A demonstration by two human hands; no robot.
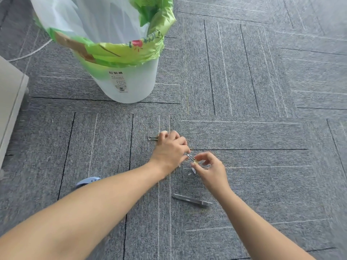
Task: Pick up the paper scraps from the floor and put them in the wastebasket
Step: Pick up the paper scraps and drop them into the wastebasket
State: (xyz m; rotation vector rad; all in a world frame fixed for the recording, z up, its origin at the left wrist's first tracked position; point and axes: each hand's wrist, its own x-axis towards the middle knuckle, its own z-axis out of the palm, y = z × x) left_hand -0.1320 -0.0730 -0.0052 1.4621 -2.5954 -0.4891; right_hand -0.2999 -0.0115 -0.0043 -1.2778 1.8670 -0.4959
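My left hand (170, 150) and my right hand (211, 168) meet low over the grey carpet. Between them is a small yellow binder clip (195, 161). My left fingertips pinch its silver wire handle and my right thumb and forefinger hold its body. A second clip's wire handles (153, 138) stick out from under my left hand on the far side. A small white paper scrap (193, 170) shows just below my right thumb; I cannot tell whether it is held or lies on the floor. The white wastebasket (131, 83), lined with a green and clear bag, stands upright at the far left.
Metal tweezers (191, 199) lie on the carpet near my right forearm. A blue object (88, 182) peeks out behind my left forearm. A pale cabinet (11, 102) fills the left edge, and a white cable (32, 53) runs behind the basket.
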